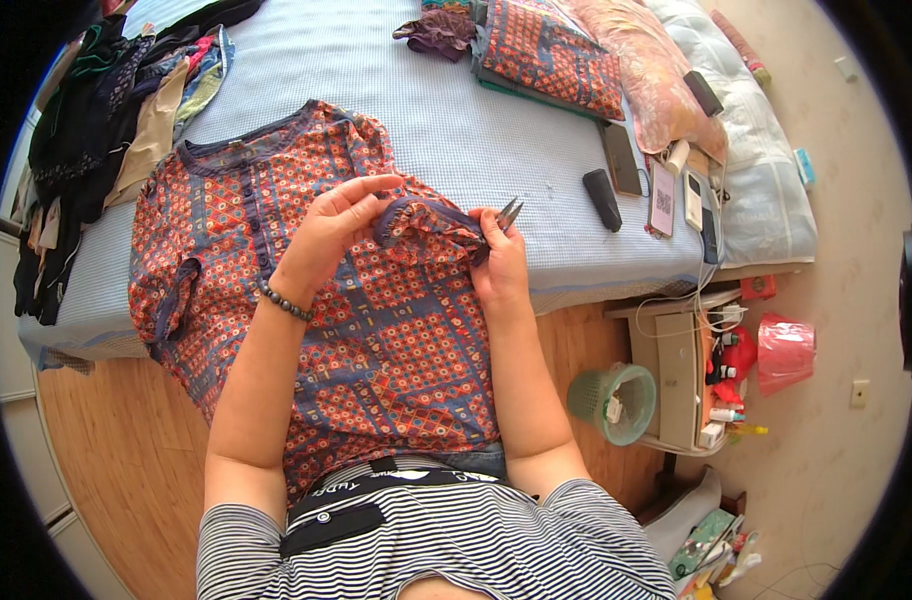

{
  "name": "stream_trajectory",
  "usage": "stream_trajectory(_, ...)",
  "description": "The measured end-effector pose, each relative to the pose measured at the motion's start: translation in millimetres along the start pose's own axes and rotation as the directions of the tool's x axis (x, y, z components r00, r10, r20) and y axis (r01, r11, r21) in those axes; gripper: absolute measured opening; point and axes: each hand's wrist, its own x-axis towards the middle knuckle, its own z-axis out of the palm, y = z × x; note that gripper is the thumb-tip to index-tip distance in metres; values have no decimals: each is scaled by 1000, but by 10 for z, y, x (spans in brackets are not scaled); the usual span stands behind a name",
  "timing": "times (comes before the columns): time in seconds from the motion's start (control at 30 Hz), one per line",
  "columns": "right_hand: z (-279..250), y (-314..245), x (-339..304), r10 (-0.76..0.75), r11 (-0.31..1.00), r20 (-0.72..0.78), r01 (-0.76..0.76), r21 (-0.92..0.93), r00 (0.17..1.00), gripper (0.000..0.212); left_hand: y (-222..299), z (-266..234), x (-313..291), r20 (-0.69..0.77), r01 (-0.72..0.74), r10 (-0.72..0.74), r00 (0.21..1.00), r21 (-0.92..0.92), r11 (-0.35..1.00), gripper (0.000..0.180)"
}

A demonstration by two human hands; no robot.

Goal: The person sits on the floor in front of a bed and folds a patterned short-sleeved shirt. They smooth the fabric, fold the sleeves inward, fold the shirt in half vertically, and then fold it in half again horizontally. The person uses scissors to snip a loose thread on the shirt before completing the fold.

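A red and blue patterned blouse (376, 330) with dark trim lies spread over the bed's front edge and hangs down towards my lap. Its right-hand sleeve is lifted between my hands, the dark cuff (384, 228) curling beside my left palm. My left hand (336, 230) holds that sleeve edge, thumb and index finger reaching along it; the lower fingers are partly hidden. My right hand (500, 262) grips the other end of the cuff together with small pointed scissors (511, 213), whose blades stick out beyond the thumb. The scissors' handles are hidden in the hand.
Dark clothes (86, 150) are heaped at the bed's left. Folded patterned fabric (551, 60) lies at the back. A black case (602, 198), phones (662, 200) and cables lie right, by a pillow (646, 70). Below stand a green wastebasket (626, 405) and a cabinet (676, 375).
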Motion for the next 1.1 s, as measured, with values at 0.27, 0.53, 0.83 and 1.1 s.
stream_trajectory(0.27,270,-157,-328,-448,614,160,433,-660,879,7,-78,305,18,-1,-52,52,999,27,998,40)
stream_trajectory(0.53,237,5,-396,-345,713,156,367,-597,926,11,-464,473,66,-162,-32,3,987,-175,984,33)
stream_trajectory(0.83,61,-50,-354,-35,962,74,54,-266,997,7,-531,673,127,-246,-11,-32,969,-174,985,35)
stream_trajectory(1.1,87,-81,-360,-155,921,80,173,-349,985,6,-612,678,161,-249,-34,11,968,-86,996,29)
